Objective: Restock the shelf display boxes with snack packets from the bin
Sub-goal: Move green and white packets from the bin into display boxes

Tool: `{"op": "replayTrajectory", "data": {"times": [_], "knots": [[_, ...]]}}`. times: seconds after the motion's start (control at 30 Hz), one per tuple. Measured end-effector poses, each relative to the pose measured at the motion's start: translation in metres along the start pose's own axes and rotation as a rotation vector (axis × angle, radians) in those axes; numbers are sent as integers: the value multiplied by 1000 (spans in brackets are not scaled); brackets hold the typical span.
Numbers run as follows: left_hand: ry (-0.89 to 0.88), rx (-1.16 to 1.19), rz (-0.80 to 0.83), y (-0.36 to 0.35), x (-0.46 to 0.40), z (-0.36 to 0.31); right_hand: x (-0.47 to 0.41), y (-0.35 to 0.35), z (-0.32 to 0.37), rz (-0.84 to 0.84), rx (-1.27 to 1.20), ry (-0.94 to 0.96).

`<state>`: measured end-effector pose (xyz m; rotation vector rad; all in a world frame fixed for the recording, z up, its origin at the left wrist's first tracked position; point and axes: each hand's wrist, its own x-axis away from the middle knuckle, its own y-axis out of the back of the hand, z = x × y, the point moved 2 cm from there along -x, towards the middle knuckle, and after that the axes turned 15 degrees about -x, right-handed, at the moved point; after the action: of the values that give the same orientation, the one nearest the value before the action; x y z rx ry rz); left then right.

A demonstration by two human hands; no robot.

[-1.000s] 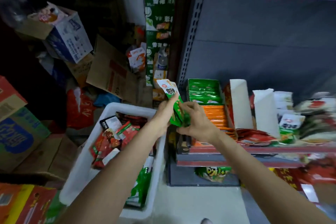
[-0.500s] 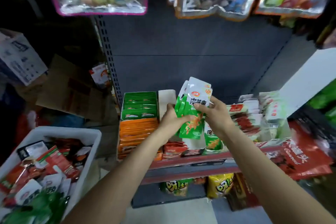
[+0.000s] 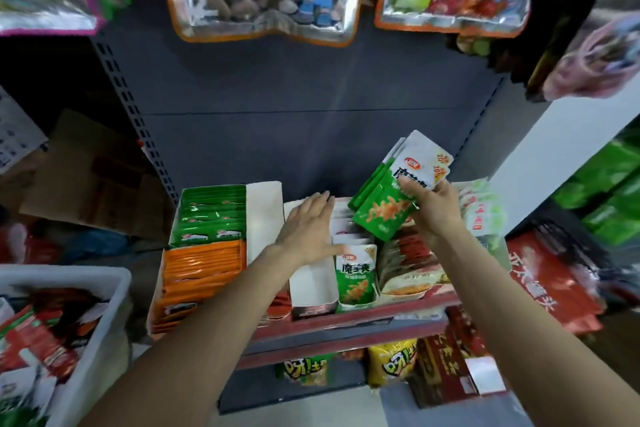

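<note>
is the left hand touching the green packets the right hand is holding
Apart. The head view shows the left hand flat on the display box, boxed packets between it and the green packets.

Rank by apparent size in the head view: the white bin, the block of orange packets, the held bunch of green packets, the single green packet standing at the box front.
1. white bin, partly cut off
2. orange packets
3. held green packets
4. single green packet

We read "魔芋爽" in dark characters on the green-and-white packet (image 3: 355, 276) at the front of the display box, and "20" printed twice in orange on the white top of the packets (image 3: 403, 184) in the right hand (image 3: 433, 206). Other lettering is too blurred for us.
</note>
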<state>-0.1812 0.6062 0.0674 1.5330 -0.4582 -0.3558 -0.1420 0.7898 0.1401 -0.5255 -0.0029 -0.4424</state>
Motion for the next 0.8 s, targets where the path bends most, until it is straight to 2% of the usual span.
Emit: {"op": "replayTrajectory", "data": {"times": [0.13,0.27,0.37,0.53,0.67,0.73,0.8], "knots": [[49,-98,-78,-3,-9,-7,-11,-1,2,-18,1,4],[8,-184,-241,0,-9,-11,-18,1,-4,-47,-26,6],[2,-188,-287,-1,-8,-12,-22,0,-4,-43,-53,26],[-54,-122,-175,2,-8,-14,-29,-7,0,-29,-79,17],[-195,114,78,-1,12,-17,-33,-12,-8,98,-92,-11],[-233,158,167,-3,24,-19,-32,-14,-18,145,4,-42],[-221,147,184,-2,30,-20,-31,-13,-29,169,185,-49]]}}
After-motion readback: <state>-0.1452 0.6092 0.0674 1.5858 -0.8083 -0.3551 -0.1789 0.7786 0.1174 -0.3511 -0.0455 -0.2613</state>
